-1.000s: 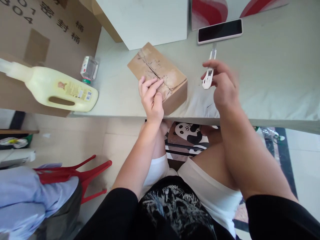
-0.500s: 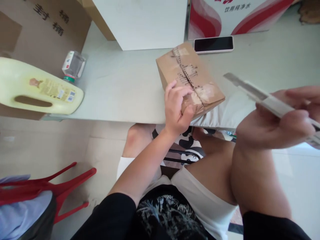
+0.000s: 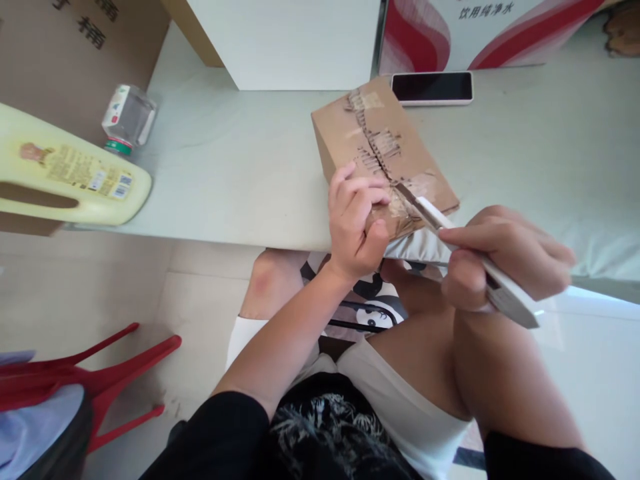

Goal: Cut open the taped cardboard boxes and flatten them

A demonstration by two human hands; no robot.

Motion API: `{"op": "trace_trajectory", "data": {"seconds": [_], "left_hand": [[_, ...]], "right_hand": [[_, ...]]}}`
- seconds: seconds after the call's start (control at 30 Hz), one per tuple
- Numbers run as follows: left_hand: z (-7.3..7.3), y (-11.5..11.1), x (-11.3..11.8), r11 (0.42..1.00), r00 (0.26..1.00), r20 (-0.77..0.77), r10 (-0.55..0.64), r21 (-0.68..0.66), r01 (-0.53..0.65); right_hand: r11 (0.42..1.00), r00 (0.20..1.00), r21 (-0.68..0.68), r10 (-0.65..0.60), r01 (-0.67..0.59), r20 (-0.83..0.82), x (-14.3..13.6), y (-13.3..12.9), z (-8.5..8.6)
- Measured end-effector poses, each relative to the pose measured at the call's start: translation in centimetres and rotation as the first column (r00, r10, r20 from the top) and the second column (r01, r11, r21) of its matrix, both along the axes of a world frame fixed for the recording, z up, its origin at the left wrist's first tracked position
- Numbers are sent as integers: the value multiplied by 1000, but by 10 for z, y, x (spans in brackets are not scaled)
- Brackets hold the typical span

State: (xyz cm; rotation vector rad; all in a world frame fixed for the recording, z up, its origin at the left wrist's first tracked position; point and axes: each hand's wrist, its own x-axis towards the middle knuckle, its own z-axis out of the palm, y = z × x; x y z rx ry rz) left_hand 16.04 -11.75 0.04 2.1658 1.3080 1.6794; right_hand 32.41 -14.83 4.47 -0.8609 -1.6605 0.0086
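A small brown cardboard box (image 3: 420,150) rests at the front edge of the table, its top seam torn and scuffed, with bits of tape on it. My left hand (image 3: 355,217) grips its near left side, fingers bent over the top and thumb at the near end. In my right hand (image 3: 505,253) is a white utility knife (image 3: 434,215) with its blade out. The blade tip meets the box top at the seam, just right of my left fingertips; how deep it goes I cannot tell.
Behind the box a phone (image 3: 433,87) lies before a red-and-white carton (image 3: 460,40) and a white box (image 3: 295,43). To the left are a yellow jug (image 3: 100,180), a clear bottle (image 3: 129,117) and a large carton (image 3: 65,73). A red chair (image 3: 130,373) stands lower left.
My right hand has brought the knife left and turned it, so its blade now meets the box seam. My left hand has stayed on the box. The view has shifted slightly.
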Motion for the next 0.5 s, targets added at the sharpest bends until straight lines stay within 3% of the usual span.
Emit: {"op": "trace_trajectory", "data": {"seconds": [0.17,0.33,0.5], "left_hand": [[-3,0,-1,996,997,-78,26,-83,-33],[-1,-2,-1,999,997,-70,43,17,-42],[1,-3,0,999,995,-82,49,-5,-50]], "right_hand": [[998,990,-57,29,-37,-140,-1,8,-5],[995,945,20,95,-93,-313,-4,18,-11],[996,934,-38,62,-81,-353,-8,11,-7]]}}
